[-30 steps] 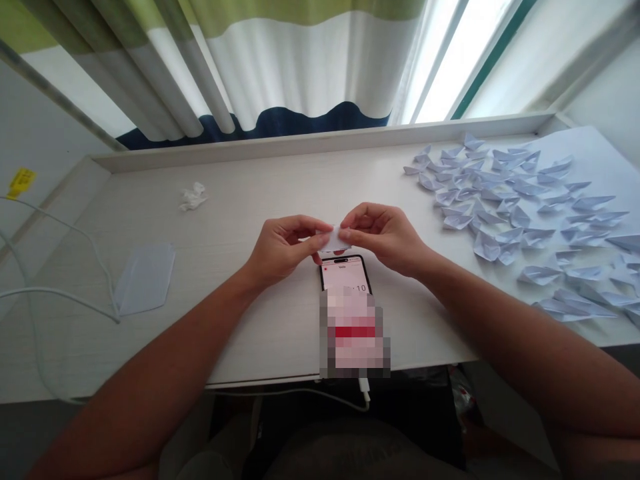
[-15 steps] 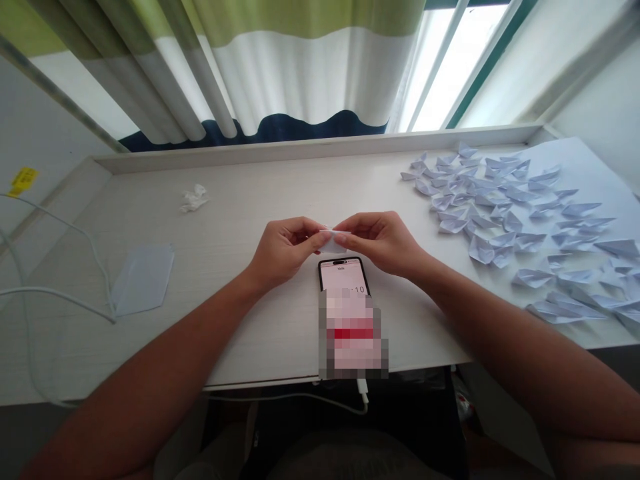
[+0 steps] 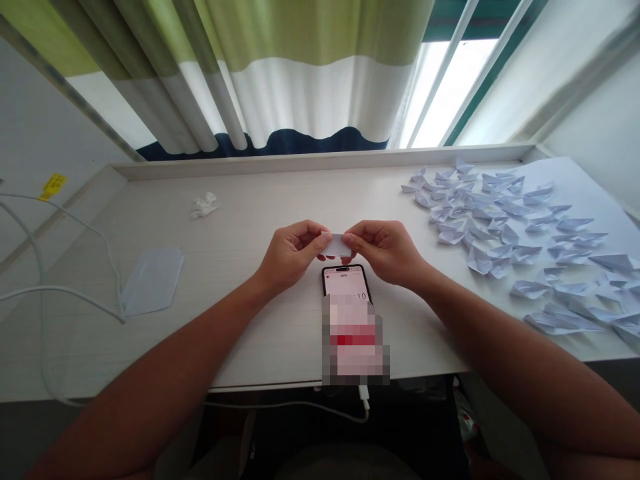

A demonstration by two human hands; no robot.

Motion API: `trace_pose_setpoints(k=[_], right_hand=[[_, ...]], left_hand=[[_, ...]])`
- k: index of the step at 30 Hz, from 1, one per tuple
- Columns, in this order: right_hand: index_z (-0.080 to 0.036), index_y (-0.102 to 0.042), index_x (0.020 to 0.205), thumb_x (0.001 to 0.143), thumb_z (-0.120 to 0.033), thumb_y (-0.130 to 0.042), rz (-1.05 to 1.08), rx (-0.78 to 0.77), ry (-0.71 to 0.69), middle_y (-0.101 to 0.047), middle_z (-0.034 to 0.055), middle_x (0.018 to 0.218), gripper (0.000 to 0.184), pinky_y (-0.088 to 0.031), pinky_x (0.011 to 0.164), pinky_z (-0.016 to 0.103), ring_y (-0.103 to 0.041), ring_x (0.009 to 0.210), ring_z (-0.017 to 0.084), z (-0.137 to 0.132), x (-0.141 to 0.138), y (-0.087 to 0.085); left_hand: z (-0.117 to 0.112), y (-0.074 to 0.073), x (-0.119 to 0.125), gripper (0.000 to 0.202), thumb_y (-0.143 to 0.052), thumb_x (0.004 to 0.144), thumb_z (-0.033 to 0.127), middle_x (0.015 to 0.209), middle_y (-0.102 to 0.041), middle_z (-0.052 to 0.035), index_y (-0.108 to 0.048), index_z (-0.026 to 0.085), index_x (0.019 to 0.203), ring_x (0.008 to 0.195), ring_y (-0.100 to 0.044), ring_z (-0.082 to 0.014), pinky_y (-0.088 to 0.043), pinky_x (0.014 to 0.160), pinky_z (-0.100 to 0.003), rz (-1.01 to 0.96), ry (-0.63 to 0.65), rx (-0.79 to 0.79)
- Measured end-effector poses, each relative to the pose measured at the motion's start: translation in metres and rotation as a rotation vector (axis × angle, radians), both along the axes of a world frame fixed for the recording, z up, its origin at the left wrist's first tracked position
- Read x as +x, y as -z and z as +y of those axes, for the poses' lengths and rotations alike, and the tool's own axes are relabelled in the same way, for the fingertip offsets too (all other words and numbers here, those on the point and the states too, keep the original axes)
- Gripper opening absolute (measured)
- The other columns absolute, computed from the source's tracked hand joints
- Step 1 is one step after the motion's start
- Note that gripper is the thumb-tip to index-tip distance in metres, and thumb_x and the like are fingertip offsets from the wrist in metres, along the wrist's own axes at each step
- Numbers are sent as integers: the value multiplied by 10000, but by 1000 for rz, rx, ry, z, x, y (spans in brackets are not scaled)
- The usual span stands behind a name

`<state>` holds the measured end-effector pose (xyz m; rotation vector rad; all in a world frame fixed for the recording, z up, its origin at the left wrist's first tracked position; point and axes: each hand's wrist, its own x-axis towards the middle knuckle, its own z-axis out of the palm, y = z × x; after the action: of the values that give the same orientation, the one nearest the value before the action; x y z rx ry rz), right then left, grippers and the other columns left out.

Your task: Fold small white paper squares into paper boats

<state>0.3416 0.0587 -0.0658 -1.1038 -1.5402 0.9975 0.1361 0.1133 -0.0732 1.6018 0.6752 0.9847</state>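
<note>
My left hand (image 3: 293,257) and my right hand (image 3: 385,250) meet over the middle of the white table (image 3: 250,220). Both pinch one small folded piece of white paper (image 3: 337,245) between thumbs and fingertips. The paper is held just above the top end of a phone (image 3: 350,300) that lies flat on the table near its front edge, screen lit. Most of the paper is hidden by my fingers.
Several folded white paper boats (image 3: 505,227) are spread over the right side of the table, beside a white sheet (image 3: 590,187). A face mask (image 3: 150,280) and white cable (image 3: 45,293) lie at the left, a crumpled scrap (image 3: 204,205) further back. Curtains hang behind.
The view has tilted so everything sits a little lower in the picture. My hands stay together on the small paper, with only slight finger movement.
</note>
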Motion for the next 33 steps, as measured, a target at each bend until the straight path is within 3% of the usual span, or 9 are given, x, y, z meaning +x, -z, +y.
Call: trace_pose_setpoints(k=[3, 9, 12, 15, 20, 26, 33], right_hand=[[-184, -754, 852, 944, -569, -753, -10, 18, 32, -760, 48, 753, 395, -598, 605, 315, -710, 646, 166, 0, -1, 1], [-182, -767, 876, 964, -508, -753, 5, 74, 69, -727, 29, 730, 338, -544, 537, 291, -640, 566, 127, -4, -6, 3], [-188, -777, 1028, 971, -463, -756, 11, 113, 74, -697, -1, 712, 282, -548, 558, 285, -645, 579, 122, -4, -7, 5], [-201, -741, 1207, 933, -408, -809, -2, 142, 7, -651, -36, 705, 350, -588, 639, 294, -675, 641, 131, -4, -6, 7], [-216, -705, 1288, 964, -324, -777, -8, 168, -44, -625, -54, 689, 348, -592, 644, 292, -681, 639, 133, -4, -2, 4], [-251, -766, 1259, 999, -245, -709, -217, 324, -107, -751, 55, 1045, 267, -636, 860, 362, -739, 897, 176, -4, 8, -1], [-270, -803, 1220, 1000, -228, -704, -215, 381, -105, -770, 63, 1089, 245, -653, 834, 357, -740, 946, 185, -2, 13, -1]], left_hand=[[0, 0, 0, 303, -832, 884, 455, 772, -786, -42, -760, 164, 925, 657, -764, -179, -612, 616, -281, 9, 55, -31], [-2, -3, 0, 322, -845, 883, 458, 803, -802, -53, -740, 157, 924, 682, -782, -182, -628, 644, -282, -14, 49, 2], [0, -2, -1, 341, -843, 883, 472, 801, -804, -56, -734, 152, 932, 678, -783, -184, -620, 627, -277, -4, 49, 9], [1, 0, -2, 342, -847, 882, 466, 781, -800, -51, -732, 149, 939, 660, -777, -177, -615, 612, -268, -26, 46, 4], [-1, 0, 0, 331, -846, 884, 458, 779, -796, -49, -736, 153, 948, 656, -763, -171, -631, 629, -280, -47, 25, -5], [3, -4, -2, 288, -836, 882, 427, 780, -767, -30, -740, 156, 883, 698, -732, -157, -639, 619, -271, -88, 6, -8], [0, -9, -3, 250, -847, 841, 390, 771, -754, -28, -774, 151, 845, 707, -722, -163, -658, 678, -303, -34, 68, -74]])
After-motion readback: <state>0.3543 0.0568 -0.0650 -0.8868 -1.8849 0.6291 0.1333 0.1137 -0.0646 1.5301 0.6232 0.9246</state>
